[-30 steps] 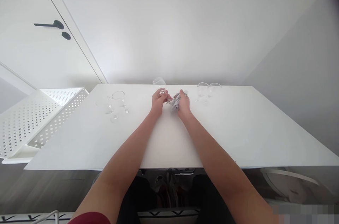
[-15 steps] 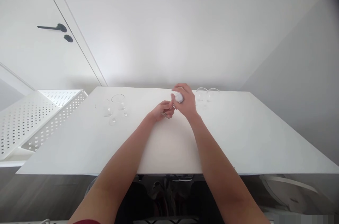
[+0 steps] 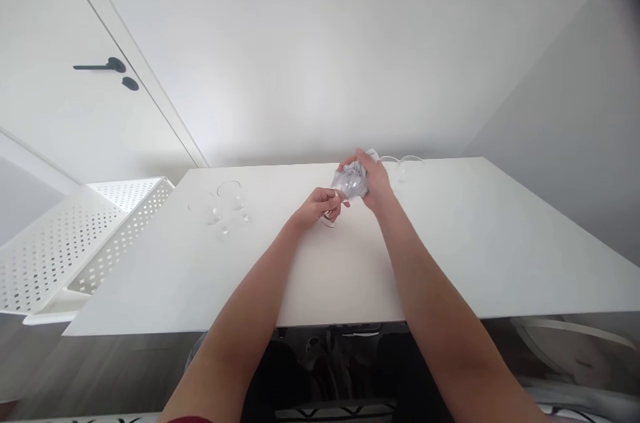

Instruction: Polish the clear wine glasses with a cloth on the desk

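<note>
My left hand [image 3: 323,205] is closed around the stem of a wine glass [image 3: 350,183], which tilts to the upper right; its round foot shows just below my fingers. Against the bowl, my right hand [image 3: 371,177] grips a crumpled light grey cloth [image 3: 371,157]. The cloth shows through and around the clear bowl. Both hands are above the far middle part of the white table [image 3: 345,263].
Stemmed glasses [image 3: 230,196] stand at the table's left side. More clear glasses [image 3: 404,169] stand behind my right hand. A white perforated rack [image 3: 75,243] is at the left. A door with a black handle [image 3: 100,66] is beyond.
My right hand has shifted to the right and turned, so the glass bowl and more of the cloth now show. My left hand still holds the stem. The view has tilted slightly.
</note>
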`<action>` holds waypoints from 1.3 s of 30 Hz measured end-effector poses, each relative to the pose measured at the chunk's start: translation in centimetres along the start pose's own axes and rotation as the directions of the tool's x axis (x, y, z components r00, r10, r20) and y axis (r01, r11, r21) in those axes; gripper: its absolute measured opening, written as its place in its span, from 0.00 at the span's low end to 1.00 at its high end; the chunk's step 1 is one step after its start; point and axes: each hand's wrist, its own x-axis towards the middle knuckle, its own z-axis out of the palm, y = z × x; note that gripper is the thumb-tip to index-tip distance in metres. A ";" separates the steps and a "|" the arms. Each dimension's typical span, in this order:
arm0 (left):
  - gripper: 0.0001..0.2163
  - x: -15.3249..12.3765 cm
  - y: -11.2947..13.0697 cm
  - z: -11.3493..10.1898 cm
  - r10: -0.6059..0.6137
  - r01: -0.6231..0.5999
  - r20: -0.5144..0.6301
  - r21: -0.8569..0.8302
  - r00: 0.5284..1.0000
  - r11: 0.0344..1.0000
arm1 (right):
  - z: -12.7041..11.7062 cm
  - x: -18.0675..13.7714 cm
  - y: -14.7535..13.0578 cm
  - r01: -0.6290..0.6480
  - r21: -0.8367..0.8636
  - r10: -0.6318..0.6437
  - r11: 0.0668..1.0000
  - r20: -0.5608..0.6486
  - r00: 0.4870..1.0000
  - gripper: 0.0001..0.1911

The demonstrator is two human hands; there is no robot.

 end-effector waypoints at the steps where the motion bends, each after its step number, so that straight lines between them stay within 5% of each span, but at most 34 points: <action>1: 0.25 0.1 -0.1 0.1 0.035 -0.035 -0.053 -0.005 0.998 0.999 | 0.3 -0.2 0.4 0.077 0.029 -0.073 0.997 -0.124 0.990 0.23; 3: 0.23 0.3 -0.3 0.2 0.097 -0.098 -0.142 0.005 0.985 0.995 | 1.1 -0.9 1.3 0.189 -0.077 -0.204 0.979 -0.331 0.921 0.21; 7: 0.21 0.9 -1.0 0.2 0.118 -0.104 -0.256 0.069 0.960 0.992 | 2.2 -2.2 2.6 0.229 -0.247 -0.318 0.942 -0.427 0.846 0.14; 9: 0.22 1.3 -1.4 -0.2 0.141 -0.116 -0.437 0.084 0.888 0.990 | 2.3 -2.5 3.1 0.265 -0.329 -0.397 0.906 -0.447 0.802 0.10; 11: 0.20 1.6 -1.7 -0.6 0.162 -0.136 -0.608 0.089 0.777 0.987 | 2.3 -2.4 3.9 0.263 -0.474 -0.453 0.840 -0.348 0.821 0.07; 13: 0.17 1.7 -1.9 -1.0 0.164 -0.154 -0.666 0.074 0.728 0.985 | 2.5 -2.3 4.9 0.236 -0.611 -0.399 0.755 -0.143 0.906 0.04; 16: 0.21 1.6 -1.9 -1.1 0.155 -0.183 -0.630 0.021 0.761 0.983 | 2.9 -2.4 6.3 0.183 -0.678 -0.249 0.712 0.000 0.968 0.04; 21: 0.16 1.6 -1.7 -0.3 0.128 -0.170 -0.573 -0.019 0.810 0.985 | 3.1 -2.6 7.4 -0.007 -0.688 -0.074 0.726 -0.089 0.993 0.11; 24: 0.13 1.7 -1.8 -0.1 0.121 -0.145 -0.510 -0.008 0.852 0.989 | 2.7 -2.4 7.5 -0.053 -0.728 -0.037 0.684 -0.107 0.994 0.03; 29: 0.12 1.6 -2.0 -0.1 0.066 -0.073 -0.450 0.002 0.891 0.997 | 2.2 -2.0 7.4 -0.100 -0.666 0.001 0.740 -0.147 0.989 0.12; 39: 0.18 1.2 -1.9 -0.1 0.009 -0.021 -0.460 -0.022 0.888 1.000 | 2.5 -2.4 7.5 -0.116 -0.798 0.014 0.591 -0.133 0.991 0.09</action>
